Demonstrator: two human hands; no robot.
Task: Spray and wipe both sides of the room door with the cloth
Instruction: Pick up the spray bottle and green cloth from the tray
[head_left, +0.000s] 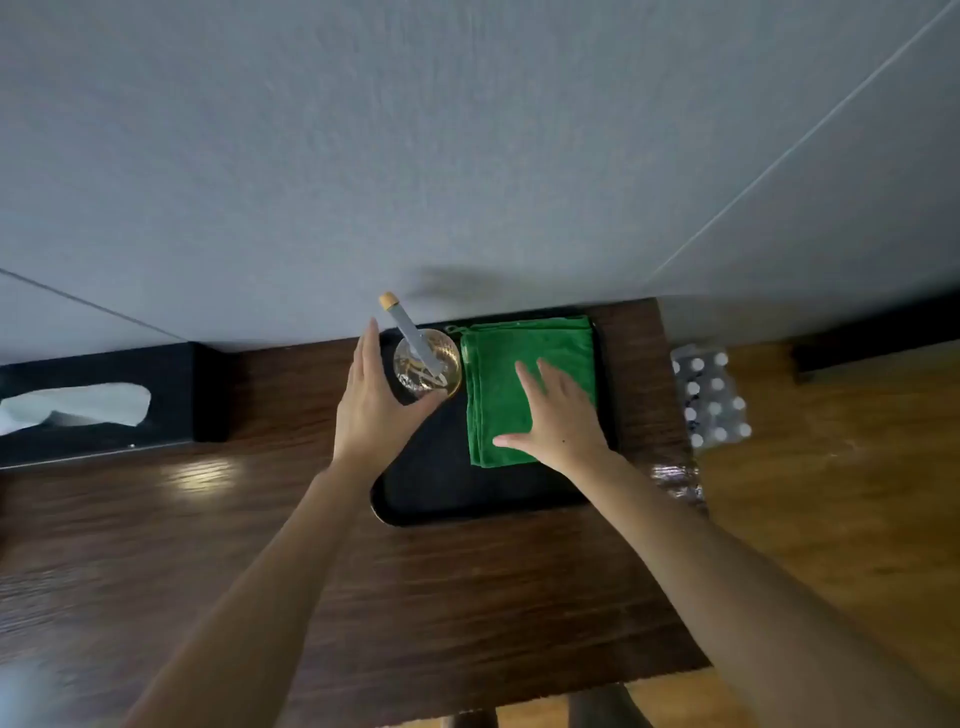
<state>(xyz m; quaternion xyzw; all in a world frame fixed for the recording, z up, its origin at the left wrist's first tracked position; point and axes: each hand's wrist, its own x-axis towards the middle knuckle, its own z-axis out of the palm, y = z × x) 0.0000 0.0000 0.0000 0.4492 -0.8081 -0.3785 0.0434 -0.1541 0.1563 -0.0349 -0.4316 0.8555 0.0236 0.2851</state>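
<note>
Both grips are open: left grip (374, 395) rests against the clear spray bottle (427, 364), right grip (558, 415) lies flat on the green cloth (498, 364), folded square, fluffy, in a black tray (441, 488) on the dark wood surface (260, 519).

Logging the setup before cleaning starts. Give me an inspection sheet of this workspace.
Surface: dark wood table, black tray on it.
Job's things: spray bottle and folded green cloth side by side in tray; door not in view.
Clutter: tissue box at left; pack of capped bottles past table's right edge.
Grippers: left hand open at bottle; right hand flat on cloth.
Cables: nothing seen.
Surroundings: grey wall behind, wood floor at right.
</note>
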